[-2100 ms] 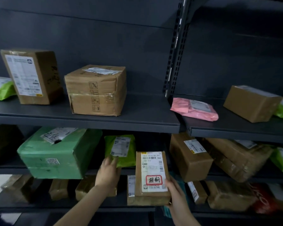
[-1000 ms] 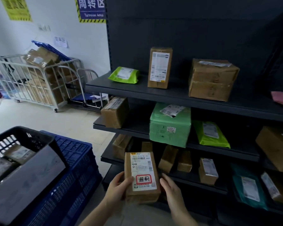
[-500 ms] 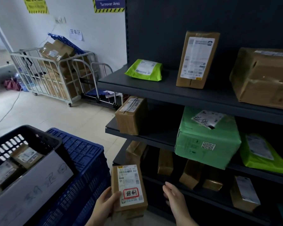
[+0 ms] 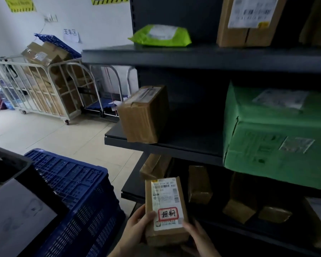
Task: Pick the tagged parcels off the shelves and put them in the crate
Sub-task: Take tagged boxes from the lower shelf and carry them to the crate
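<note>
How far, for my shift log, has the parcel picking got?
Done: the red-tagged parcel is off the shelves. In hand: the left hand grips it, the right hand touches its corner. Left: it is not yet in the black crate, whose inside is out of view.

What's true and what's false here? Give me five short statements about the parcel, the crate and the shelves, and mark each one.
1. The parcel carries a red-framed tag. True.
2. The parcel lies in the black crate. False: the left hand grips it, to the crate's right.
3. The green box sits on the top shelf. False: it sits on the second shelf.
4. A brown box stands at the second shelf's left end. True.
5. The trolley is empty. False: it holds cardboard boxes.
</note>
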Action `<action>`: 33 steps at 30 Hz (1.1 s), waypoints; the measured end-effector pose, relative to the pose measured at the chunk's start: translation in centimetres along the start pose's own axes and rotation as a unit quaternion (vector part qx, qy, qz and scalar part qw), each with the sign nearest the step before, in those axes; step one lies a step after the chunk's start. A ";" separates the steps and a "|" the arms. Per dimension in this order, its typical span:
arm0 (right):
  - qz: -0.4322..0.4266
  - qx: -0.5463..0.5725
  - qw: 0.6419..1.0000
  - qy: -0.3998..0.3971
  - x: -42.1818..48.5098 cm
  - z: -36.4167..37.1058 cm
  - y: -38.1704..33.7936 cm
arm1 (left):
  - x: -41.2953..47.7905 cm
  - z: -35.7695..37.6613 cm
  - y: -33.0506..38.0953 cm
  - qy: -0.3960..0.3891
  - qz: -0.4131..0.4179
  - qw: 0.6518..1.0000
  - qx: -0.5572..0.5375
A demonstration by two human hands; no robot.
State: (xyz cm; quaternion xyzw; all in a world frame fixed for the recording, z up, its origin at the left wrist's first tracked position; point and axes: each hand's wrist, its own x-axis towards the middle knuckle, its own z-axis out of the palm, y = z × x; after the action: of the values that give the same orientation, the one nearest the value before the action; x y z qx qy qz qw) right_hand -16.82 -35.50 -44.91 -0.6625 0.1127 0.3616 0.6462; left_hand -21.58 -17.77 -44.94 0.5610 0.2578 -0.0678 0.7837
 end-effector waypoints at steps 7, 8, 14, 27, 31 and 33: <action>-0.109 0.148 0.980 0.082 8.2 -4.3 4.2 | 9.8 1.3 -3.3 0.005 0.157 0.975 0.160; -0.124 0.171 0.974 0.078 9.0 -5.0 4.6 | 11.4 1.2 -3.3 0.061 0.212 0.950 0.223; -0.244 0.192 0.950 0.040 12.0 -6.5 6.5 | 18.5 0.1 -0.1 0.303 0.293 0.723 0.548; -0.301 0.182 0.935 0.036 11.9 -2.7 7.0 | 15.5 -7.0 -1.2 0.213 0.274 0.918 0.192; -0.314 0.180 0.931 0.055 12.0 -1.4 7.0 | 14.7 -9.3 -4.7 0.153 0.208 0.966 0.007; -0.314 0.165 0.933 0.063 12.2 -1.1 7.0 | 14.2 -9.9 -6.2 0.131 0.171 0.975 -0.058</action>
State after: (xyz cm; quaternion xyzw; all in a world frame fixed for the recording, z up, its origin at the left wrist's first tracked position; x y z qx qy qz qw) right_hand -12.06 -33.66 -58.13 -0.5696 -0.0024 0.0735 0.8186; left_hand -15.12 -8.35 -59.29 0.5543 0.2624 0.1563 0.7743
